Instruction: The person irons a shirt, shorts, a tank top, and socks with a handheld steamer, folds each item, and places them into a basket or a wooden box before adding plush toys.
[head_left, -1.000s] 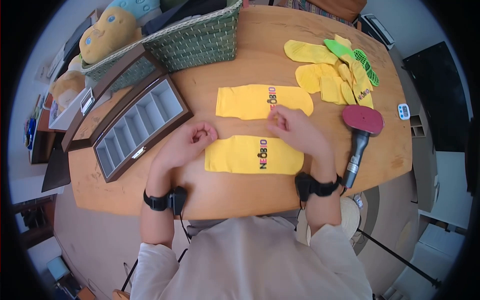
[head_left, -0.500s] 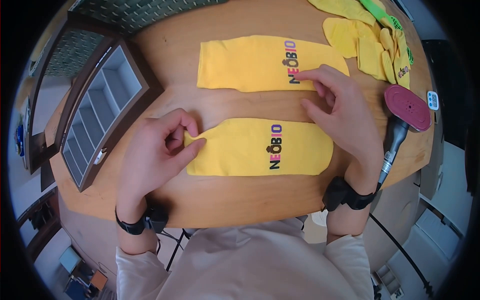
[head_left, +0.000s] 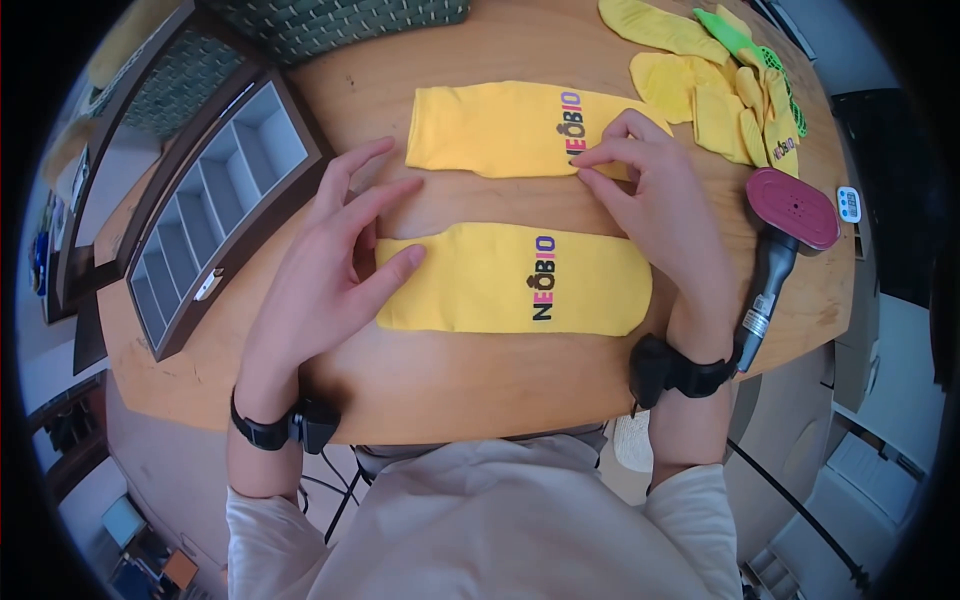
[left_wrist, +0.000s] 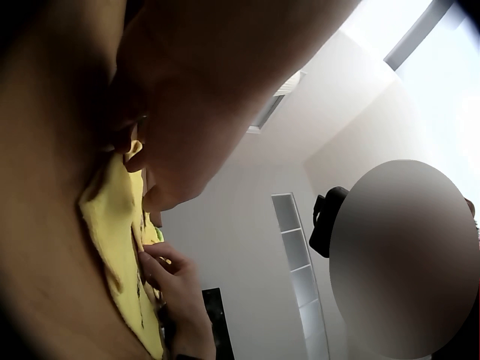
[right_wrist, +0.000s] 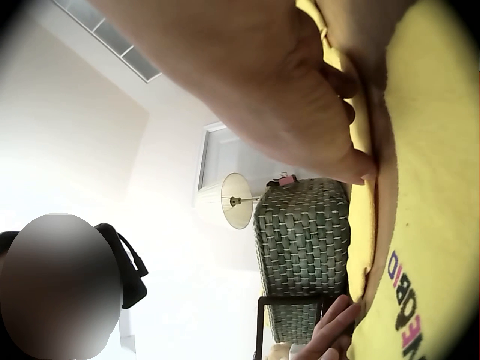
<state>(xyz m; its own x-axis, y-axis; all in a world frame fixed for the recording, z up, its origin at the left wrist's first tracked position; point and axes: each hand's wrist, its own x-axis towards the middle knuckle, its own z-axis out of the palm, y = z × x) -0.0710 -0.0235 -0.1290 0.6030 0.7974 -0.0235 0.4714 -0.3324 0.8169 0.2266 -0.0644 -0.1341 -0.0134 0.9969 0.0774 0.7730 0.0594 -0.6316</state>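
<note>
Two yellow socks lie flat, one beyond the other, both printed NEOBIO. At the far sock [head_left: 490,130], my right hand [head_left: 655,195] brings thumb and index finger together on the near edge, by the lettering, and pinches it. My left hand [head_left: 335,265] is spread beside the open end of the near sock [head_left: 480,280], its thumb over that sock's corner and its fingers pointing toward the far sock. In the right wrist view, a fingertip of the right hand [right_wrist: 300,112] meets the far sock's edge [right_wrist: 361,240].
At left an open dark wooden box [head_left: 320,150] shows grey compartments, with a green woven basket [head_left: 340,25] behind it. More yellow and green socks [head_left: 690,85] are heaped at the back right. A maroon-headed handheld device [head_left: 790,210] and a small white timer [head_left: 849,205] lie at right.
The left hand has come off the near sock's open end and spread its fingers farther away from the body. My right hand has moved from above the socks to the far sock's near edge.
</note>
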